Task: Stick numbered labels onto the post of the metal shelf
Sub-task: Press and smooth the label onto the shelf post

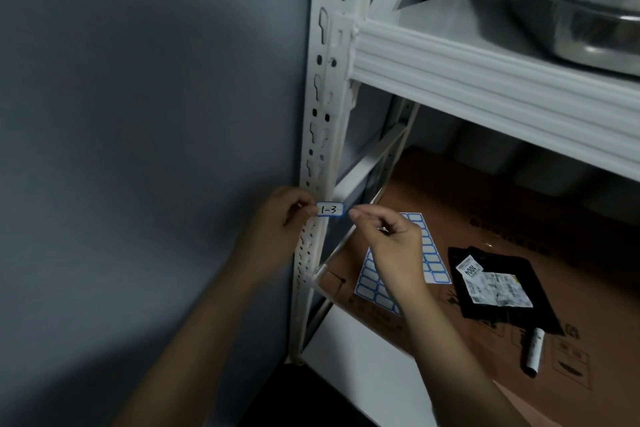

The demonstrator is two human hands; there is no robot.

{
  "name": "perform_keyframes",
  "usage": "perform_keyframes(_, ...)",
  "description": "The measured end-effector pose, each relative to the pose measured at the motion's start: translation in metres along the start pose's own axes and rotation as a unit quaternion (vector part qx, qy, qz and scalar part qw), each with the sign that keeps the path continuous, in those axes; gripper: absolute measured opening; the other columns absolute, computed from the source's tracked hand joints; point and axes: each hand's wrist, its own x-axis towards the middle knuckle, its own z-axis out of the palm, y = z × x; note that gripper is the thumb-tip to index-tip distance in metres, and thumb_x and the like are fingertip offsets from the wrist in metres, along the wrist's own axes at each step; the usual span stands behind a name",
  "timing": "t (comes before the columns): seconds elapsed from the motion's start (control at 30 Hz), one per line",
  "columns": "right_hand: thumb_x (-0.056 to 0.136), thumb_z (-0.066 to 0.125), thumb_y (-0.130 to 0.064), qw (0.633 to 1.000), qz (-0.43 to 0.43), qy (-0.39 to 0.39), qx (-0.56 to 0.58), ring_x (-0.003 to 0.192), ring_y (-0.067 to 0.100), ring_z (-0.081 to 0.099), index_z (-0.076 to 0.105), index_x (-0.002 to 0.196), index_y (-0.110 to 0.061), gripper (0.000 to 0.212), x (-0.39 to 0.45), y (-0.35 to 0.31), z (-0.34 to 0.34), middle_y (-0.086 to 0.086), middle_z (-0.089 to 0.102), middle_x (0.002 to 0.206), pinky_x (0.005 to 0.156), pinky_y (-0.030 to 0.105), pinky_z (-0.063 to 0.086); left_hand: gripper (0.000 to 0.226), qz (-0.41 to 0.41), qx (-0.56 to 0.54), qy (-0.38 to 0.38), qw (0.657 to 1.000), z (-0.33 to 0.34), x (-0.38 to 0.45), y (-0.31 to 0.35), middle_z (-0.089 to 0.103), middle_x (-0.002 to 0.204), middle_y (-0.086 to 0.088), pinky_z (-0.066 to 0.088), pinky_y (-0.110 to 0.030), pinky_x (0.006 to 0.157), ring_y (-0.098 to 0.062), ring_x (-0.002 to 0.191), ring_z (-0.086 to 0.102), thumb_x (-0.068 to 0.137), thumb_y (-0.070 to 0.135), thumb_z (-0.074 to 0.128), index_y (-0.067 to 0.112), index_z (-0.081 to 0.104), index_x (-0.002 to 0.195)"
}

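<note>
A white label with a blue border, marked "1-3" (330, 209), lies across the front of the white perforated shelf post (320, 107). My left hand (277, 222) pinches the label's left end against the post. My right hand (388, 236) hovers just right of the label with curled fingers; its thumb and forefinger are close together near the label's right end, and whether they touch it is unclear. A sheet of blank blue-bordered labels (434, 262) lies on the lower shelf, partly hidden behind my right hand.
Brown cardboard (485, 218) covers the lower shelf. On it lie a black packet with white stickers (498, 284) and a marker pen (533, 350). A steel basin (581, 14) sits on the upper shelf (485, 94). A grey wall (138, 114) is to the left.
</note>
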Motion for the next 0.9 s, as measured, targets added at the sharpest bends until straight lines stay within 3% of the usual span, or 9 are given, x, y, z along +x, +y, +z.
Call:
perform_keyframes(0.1,0.079,0.071,0.001,1.0,0.003,0.006,0.019,0.058,-0.005,0.054,0.072,0.086,-0.007,0.011,-0.001,-0.005,0.012,-0.018,0.061,0.055,0.066,0.008,0.043,0.01,0.023,0.016,0.004,1.0,-0.013,0.003,0.002,0.057,0.092,-0.002,0.04,-0.014,0.068,-0.008,0.079,0.054,0.091,0.011,0.056,0.017,0.06,0.084)
perform_keyframes(0.23,0.08,0.07,0.002,0.999,0.006,0.011,0.05,0.059,-0.002,0.053,0.072,0.085,-0.008,0.011,-0.001,-0.012,0.028,-0.015,0.063,0.056,0.064,0.008,0.045,0.007,0.049,0.038,0.016,0.998,-0.025,0.008,0.005,0.057,0.092,-0.003,0.043,-0.025,0.073,-0.016,0.082,0.055,0.091,0.009,0.056,0.012,0.063,0.089)
perform_keyframes(0.3,0.08,0.069,0.003,0.998,0.008,0.016,0.063,0.061,0.004,0.052,0.072,0.083,-0.009,0.013,-0.001,-0.016,0.035,-0.013,0.063,0.057,0.062,0.008,0.044,0.007,0.06,0.047,0.017,0.997,-0.03,0.01,0.006,0.056,0.091,0.0,0.04,-0.021,0.073,-0.016,0.084,0.054,0.091,0.01,0.056,0.01,0.063,0.092)
perform_keyframes(0.4,0.083,0.066,0.004,0.998,0.001,0.026,0.056,0.058,-0.001,0.051,0.071,0.085,-0.006,0.012,0.0,-0.021,0.043,-0.013,0.062,0.058,0.061,0.006,0.042,0.008,0.072,0.065,0.023,0.995,-0.034,0.014,0.007,0.053,0.088,0.002,0.036,-0.011,0.065,-0.013,0.079,0.05,0.093,0.01,0.054,0.009,0.061,0.091)
perform_keyframes(0.53,0.084,0.065,0.003,0.997,-0.01,0.041,0.06,0.07,0.008,0.052,0.072,0.084,-0.011,0.015,-0.002,-0.024,0.047,0.009,0.063,0.067,0.066,0.009,0.043,0.01,0.072,0.042,0.043,0.996,-0.033,0.017,0.008,0.055,0.086,-0.002,0.046,-0.034,0.07,-0.019,0.072,0.052,0.092,0.007,0.051,0.011,0.059,0.086)
perform_keyframes(0.63,0.082,0.067,0.003,0.997,-0.013,0.046,0.065,0.065,0.003,0.053,0.071,0.084,-0.006,0.01,-0.002,-0.026,0.05,-0.001,0.064,0.067,0.065,0.01,0.044,0.011,0.067,0.015,0.037,0.997,-0.033,0.018,0.009,0.059,0.087,-0.008,0.051,-0.045,0.075,-0.026,0.077,0.057,0.091,0.004,0.05,0.007,0.059,0.086)
perform_keyframes(0.73,0.081,0.068,0.005,0.996,-0.016,0.059,0.063,0.059,-0.003,0.053,0.07,0.085,0.0,0.007,0.0,-0.026,0.053,-0.005,0.063,0.064,0.064,0.009,0.044,0.015,0.061,0.001,0.038,0.997,-0.031,0.019,0.011,0.061,0.086,-0.01,0.052,-0.045,0.074,-0.026,0.077,0.059,0.092,0.003,0.049,0.011,0.057,0.084)
perform_keyframes(0.9,0.082,0.067,0.004,0.996,-0.01,0.064,0.058,0.059,-0.004,0.052,0.069,0.083,-0.003,0.008,0.003,-0.025,0.055,-0.001,0.061,0.067,0.063,0.008,0.044,0.013,0.066,0.023,0.034,0.997,-0.028,0.02,0.011,0.062,0.086,-0.009,0.047,-0.036,0.068,-0.02,0.073,0.056,0.095,0.007,0.046,0.009,0.055,0.086)
